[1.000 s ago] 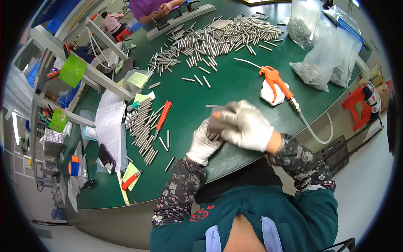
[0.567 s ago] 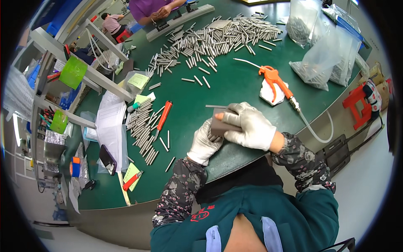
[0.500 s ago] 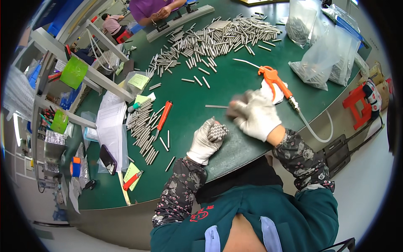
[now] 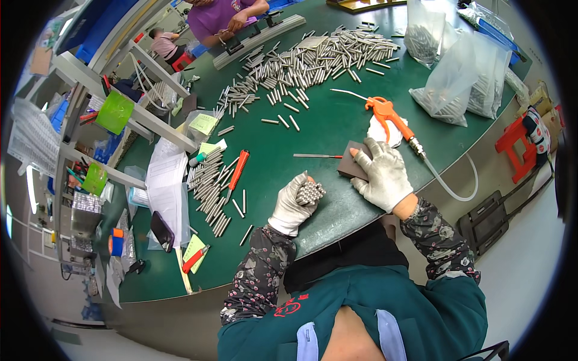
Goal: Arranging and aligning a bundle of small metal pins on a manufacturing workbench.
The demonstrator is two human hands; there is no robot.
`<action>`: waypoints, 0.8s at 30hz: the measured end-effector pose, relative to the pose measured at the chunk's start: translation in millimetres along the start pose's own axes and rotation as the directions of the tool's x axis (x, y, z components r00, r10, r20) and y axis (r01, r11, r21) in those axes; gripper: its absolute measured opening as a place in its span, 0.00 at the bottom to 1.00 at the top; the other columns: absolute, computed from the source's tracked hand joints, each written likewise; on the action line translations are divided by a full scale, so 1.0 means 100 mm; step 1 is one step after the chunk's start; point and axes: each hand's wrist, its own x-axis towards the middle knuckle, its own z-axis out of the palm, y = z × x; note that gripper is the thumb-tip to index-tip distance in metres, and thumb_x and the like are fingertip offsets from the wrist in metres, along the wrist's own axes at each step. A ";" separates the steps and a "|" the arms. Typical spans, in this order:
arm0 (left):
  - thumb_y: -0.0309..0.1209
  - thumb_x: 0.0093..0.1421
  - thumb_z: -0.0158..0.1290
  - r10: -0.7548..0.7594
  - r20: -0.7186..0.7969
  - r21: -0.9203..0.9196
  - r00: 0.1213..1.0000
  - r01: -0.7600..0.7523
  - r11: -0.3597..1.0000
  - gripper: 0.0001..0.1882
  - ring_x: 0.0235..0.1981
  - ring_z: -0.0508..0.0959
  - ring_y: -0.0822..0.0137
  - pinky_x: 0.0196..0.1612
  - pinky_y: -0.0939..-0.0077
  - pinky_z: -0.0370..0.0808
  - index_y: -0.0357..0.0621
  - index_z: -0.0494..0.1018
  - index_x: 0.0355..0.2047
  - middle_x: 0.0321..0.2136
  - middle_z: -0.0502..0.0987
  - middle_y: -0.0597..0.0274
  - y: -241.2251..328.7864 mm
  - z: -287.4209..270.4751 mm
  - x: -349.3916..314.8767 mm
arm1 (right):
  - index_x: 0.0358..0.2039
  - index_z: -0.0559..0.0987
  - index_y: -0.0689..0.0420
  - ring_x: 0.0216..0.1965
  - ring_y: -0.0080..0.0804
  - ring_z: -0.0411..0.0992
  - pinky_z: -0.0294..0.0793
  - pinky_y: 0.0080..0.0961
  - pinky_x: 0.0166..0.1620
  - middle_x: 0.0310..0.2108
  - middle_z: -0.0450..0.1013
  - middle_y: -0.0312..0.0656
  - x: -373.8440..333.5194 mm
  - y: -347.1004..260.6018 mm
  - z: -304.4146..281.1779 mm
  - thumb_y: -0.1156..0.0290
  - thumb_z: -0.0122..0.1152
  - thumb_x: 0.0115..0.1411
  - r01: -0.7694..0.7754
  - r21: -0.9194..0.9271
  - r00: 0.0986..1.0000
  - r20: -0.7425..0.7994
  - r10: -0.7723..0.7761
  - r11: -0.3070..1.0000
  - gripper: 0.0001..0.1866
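Note:
My left hand, in a white glove, is closed around a bundle of short metal pins, their round ends facing up and to the right. My gloved right hand grips a dark brown rectangular block low over the green table, thumb and fingers against it. What touches the block's underside is hidden. Just left of the block lies a thin metal strip with a reddish end. Left of my left hand, many loose pins lie in rows beside an orange-handled cutter.
A large heap of pins covers the far table. An orange air gun with a hose lies at right, near clear bags of pins. Papers and a phone lie left. Another person works opposite.
My right hand was blurred by motion near the thin strip; now it is sharper, slightly to the right and lower, with the dark block plainly visible. My left hand has hardly moved.

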 end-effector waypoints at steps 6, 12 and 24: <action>0.17 0.51 0.54 -0.320 0.062 -0.444 0.945 0.314 0.839 0.23 0.31 0.74 0.76 0.34 0.82 0.75 0.47 0.64 0.47 0.32 0.72 0.68 -0.15 -0.16 0.03 | 0.46 0.74 0.54 0.49 0.45 0.63 0.62 0.39 0.49 0.48 0.63 0.51 -0.04 0.01 0.01 0.60 0.61 0.42 -0.014 -0.009 0.999 0.042 0.014 1.000 0.27; 0.28 0.54 0.53 -0.183 -0.030 -0.195 0.983 0.173 0.965 0.12 0.29 0.74 0.75 0.32 0.81 0.74 0.43 0.67 0.38 0.27 0.73 0.67 0.01 -0.01 0.03 | 0.47 0.73 0.54 0.50 0.45 0.62 0.62 0.39 0.50 0.49 0.62 0.52 -0.06 0.04 0.04 0.60 0.61 0.43 -0.024 -0.011 0.999 0.048 0.025 1.000 0.28; 0.20 0.52 0.54 0.011 0.047 0.061 0.999 -0.014 0.998 0.19 0.32 0.74 0.75 0.35 0.82 0.74 0.44 0.65 0.45 0.31 0.73 0.67 0.01 -0.04 0.00 | 0.47 0.73 0.53 0.53 0.45 0.61 0.61 0.40 0.50 0.50 0.62 0.52 -0.13 0.04 -0.07 0.57 0.62 0.42 0.045 0.050 0.997 0.064 -0.048 0.998 0.29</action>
